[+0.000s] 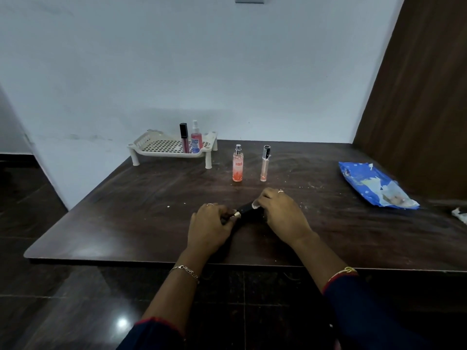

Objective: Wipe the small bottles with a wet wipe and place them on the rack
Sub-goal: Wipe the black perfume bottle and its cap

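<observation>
We see both hands low over the front-centre tabletop (126, 210), backs up: left hand (212, 223) curled round the near-left end of a dark bottle (246, 210), right hand (280, 213) gripping its far-right end through a white wet wipe (255, 204). The bottle's long axis runs near-left to far-right, roughly flat; we can't tell if it touches the tabletop. Count: five bottles. One is in hand, the orange spray bottle (237, 164) and clear slim tube (265, 162) stand upright behind the hands, and the dark-capped tube (184, 137) and pink spray bottle (195, 138) stand upright on the one white rack (161, 147) far left. One blue wipe pack (371, 183) lies right.
</observation>
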`<state>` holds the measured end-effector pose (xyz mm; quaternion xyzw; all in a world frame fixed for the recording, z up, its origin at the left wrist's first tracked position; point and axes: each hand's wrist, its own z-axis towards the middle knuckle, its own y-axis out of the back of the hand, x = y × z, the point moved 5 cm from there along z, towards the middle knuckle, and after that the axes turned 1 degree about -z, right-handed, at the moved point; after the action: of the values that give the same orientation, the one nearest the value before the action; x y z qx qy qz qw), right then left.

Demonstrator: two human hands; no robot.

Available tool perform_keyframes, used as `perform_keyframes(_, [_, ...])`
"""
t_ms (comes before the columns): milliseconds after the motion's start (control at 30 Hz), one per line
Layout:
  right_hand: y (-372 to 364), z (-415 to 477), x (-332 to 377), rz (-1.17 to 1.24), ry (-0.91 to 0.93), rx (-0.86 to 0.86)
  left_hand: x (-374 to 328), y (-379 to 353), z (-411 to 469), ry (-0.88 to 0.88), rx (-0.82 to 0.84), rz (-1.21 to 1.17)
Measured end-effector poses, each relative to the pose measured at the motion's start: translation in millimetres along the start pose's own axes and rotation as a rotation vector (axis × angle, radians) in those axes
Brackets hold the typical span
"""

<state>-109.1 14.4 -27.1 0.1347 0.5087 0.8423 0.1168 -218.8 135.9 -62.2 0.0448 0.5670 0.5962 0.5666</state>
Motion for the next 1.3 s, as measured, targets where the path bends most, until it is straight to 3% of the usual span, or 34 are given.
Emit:
perform_keyframes(333, [-8,-5,21,0.045,0.123,0.022,-2,1,-1,-0.011,0.009,0.034])
perform_keyframes(600, [0,5,4,-0.033,-0.009,0.040,-2,0,1,0.003,0.020,0.050])
perform_keyframes(800, [-11,-5,28,0.064,0.111,0.018,-3,1,0,-0.005,0.025,0.056])
perform_keyframes(1133, [-5,6,-40,0.062,-0.244,0.003,-1,2,-1,0.011,0.022,0.017])
perform_keyframes(1200, [5,7,-54,0.176,-0.361,-0.104,-3,3,-1,0.002,0.009,0.008])
perform_keyframes(1300, [21,11,-51,0.233,-0.348,-0.235,-5,5,-1,-0.020,-0.022,0.002])
